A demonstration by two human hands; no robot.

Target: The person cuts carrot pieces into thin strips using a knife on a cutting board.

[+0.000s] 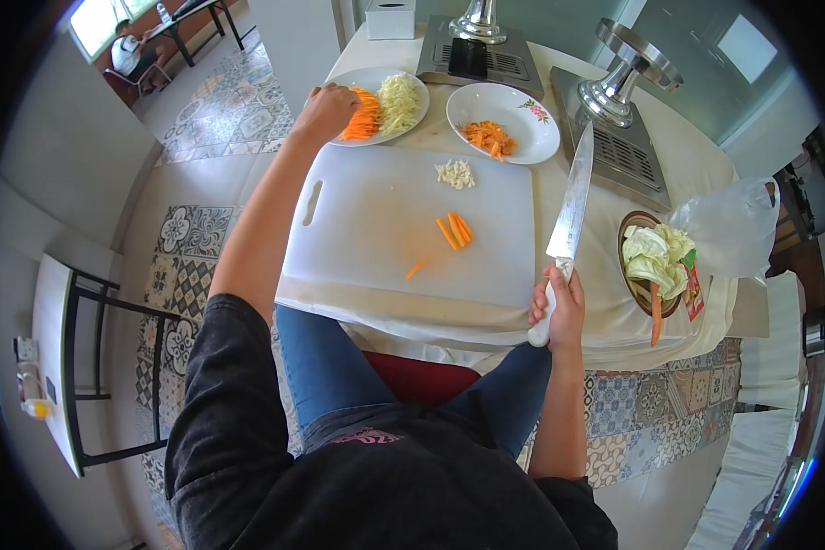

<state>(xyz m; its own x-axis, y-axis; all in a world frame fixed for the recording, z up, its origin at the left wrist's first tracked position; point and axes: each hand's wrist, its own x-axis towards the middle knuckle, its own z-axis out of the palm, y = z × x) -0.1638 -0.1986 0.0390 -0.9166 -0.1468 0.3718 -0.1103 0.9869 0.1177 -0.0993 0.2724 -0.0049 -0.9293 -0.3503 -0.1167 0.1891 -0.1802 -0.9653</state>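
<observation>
Head view: the cutting board point(367, 215) lies centrally, handy for both hands; the plate point(422, 103) beyond likely keeps shreds separate. The knife point(570, 206) points away, seemingly for safety, the right hand point(561, 301) wrapped round its handle point(541, 330). The left hand point(328, 112) curls at carrot shreds point(367, 119), any hold hidden. Carrot sticks point(456, 230) lie on the board.

Carrot sticks point(455, 231) on board point(357, 220); plate point(367, 76), dish point(486, 103) behind.

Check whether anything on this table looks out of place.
One thin carrot strip lies away from the thicker sticks on the cutting board, and a carrot pokes over the rim of the bowl; both look slightly stray.
</observation>
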